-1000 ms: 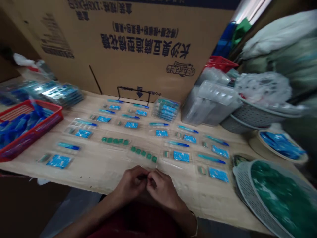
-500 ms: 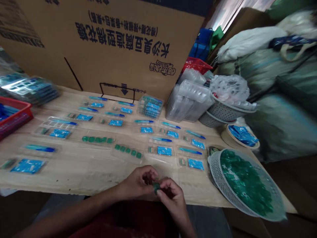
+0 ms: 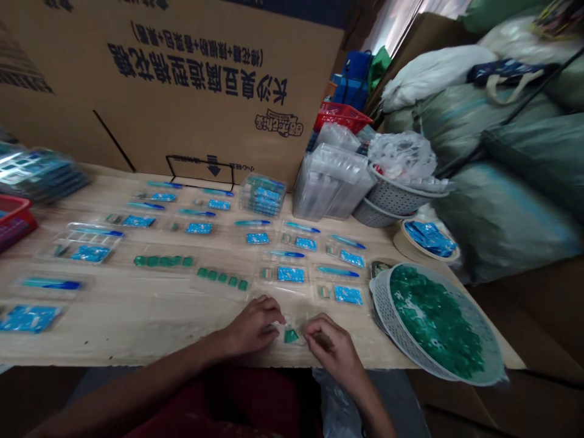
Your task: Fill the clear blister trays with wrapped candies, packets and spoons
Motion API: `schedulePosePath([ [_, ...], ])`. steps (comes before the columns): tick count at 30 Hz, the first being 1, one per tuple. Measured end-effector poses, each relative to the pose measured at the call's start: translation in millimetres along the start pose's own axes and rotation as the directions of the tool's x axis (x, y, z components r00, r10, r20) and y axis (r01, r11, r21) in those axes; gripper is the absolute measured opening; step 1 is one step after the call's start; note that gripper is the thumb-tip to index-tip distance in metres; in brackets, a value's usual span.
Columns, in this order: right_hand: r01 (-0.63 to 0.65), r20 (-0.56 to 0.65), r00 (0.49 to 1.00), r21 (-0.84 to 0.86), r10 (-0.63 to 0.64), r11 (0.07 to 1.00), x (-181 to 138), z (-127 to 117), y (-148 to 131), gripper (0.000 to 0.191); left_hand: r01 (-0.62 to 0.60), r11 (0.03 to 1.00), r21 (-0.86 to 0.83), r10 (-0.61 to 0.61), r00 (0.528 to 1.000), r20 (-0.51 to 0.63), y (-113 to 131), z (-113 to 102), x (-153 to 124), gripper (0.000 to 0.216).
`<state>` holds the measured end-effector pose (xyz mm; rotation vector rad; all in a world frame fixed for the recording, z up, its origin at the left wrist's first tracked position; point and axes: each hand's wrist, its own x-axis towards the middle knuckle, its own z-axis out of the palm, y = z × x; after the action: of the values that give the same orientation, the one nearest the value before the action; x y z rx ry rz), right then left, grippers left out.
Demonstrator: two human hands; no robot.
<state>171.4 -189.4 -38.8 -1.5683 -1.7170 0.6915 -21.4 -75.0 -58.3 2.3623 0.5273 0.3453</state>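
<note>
A small green square piece (image 3: pixel 291 335) lies between my two hands near the table's front edge. Faint clear plastic shows around it, too blurred to make out. My left hand (image 3: pixel 256 325) is just left of the piece, its fingers curled and closed; what they hold, if anything, is hidden. On the other side, my right hand (image 3: pixel 335 345) is closed in a pinch, its fingertips by the clear plastic. Beyond the hands, a row of green squares (image 3: pixel 222 278) sits in a clear tray, with a second green row (image 3: pixel 163 261) to its left.
Clear trays with blue packets (image 3: pixel 291 274) and blue pens (image 3: pixel 337 271) spread over the table. At right stands a white basket (image 3: pixel 383 304) of green pieces, behind it a bowl (image 3: pixel 401 244) of blue packets. A large cardboard box (image 3: pixel 205 128) closes off the back.
My hands have moved apart. The green piece, held between both hands before, now lies between them, lower and flat. The view has shifted to the right.
</note>
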Motion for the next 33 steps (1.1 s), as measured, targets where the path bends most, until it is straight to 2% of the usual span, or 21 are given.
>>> schedulePosePath([
  [4,0.096,0.102,0.991,-0.094,-0.086,0.991,-1,3,-5,0.015,-0.001,1.0,0.001,0.001,1.0,-0.006,0,0,1,0.025],
  [7,0.12,0.139,0.985,-0.135,-0.101,0.984,0,11,-7,0.019,0.006,1.0,0.003,-0.006,1.0,0.007,0,-1,1,0.024],
  [11,0.045,0.01,0.999,-0.022,-0.044,0.999,4,18,-9,0.015,-0.012,0.997,-0.082,0.006,0.997,-0.079,10,-6,-3,0.032],
  [13,0.01,-0.09,0.996,0.063,-0.004,0.998,8,20,-12,0.012,-0.012,0.978,-0.21,-0.013,0.993,-0.117,18,-7,-4,0.029],
  [15,0.01,-0.161,0.987,0.092,0.005,0.996,11,22,-15,0.01,0.044,0.931,-0.363,-0.096,0.987,-0.126,25,-7,-2,0.02],
  [18,0.068,-0.164,0.984,-0.005,-0.068,0.998,12,26,-17,0.008,0.175,0.848,-0.501,-0.269,0.955,-0.122,32,-4,2,0.015],
  [20,0.126,-0.125,0.982,-0.137,-0.144,0.982,10,30,-16,0.018,0.209,0.829,-0.519,-0.313,0.942,-0.119,33,-1,4,0.017],
  [22,0.164,-0.111,0.974,-0.243,-0.196,0.956,6,35,-15,0.027,0.182,0.862,-0.473,-0.278,0.95,-0.142,34,0,4,0.025],
  [24,0.139,-0.16,0.971,-0.242,-0.181,0.96,3,39,-15,0.027,0.104,0.918,-0.382,-0.179,0.969,-0.167,35,0,3,0.035],
  [26,0.049,-0.239,0.968,-0.094,-0.071,0.994,0,42,-18,0.019,0.029,0.943,-0.33,-0.093,0.979,-0.179,38,0,3,0.039],
  [28,-0.077,-0.266,0.956,0.17,0.121,0.982,-3,43,-22,0.008,0.021,0.922,-0.386,-0.096,0.979,-0.177,41,0,2,0.034],
  [30,-0.19,-0.193,0.934,0.442,0.3,0.877,-7,45,-23,0.012,0.06,0.869,-0.492,-0.156,0.975,-0.157,43,1,1,0.023],
  [33,-0.269,-0.057,0.909,0.675,0.412,0.687,-14,47,-21,0.024,0.061,0.829,-0.556,-0.145,0.984,-0.108,44,2,0,0.013],
])
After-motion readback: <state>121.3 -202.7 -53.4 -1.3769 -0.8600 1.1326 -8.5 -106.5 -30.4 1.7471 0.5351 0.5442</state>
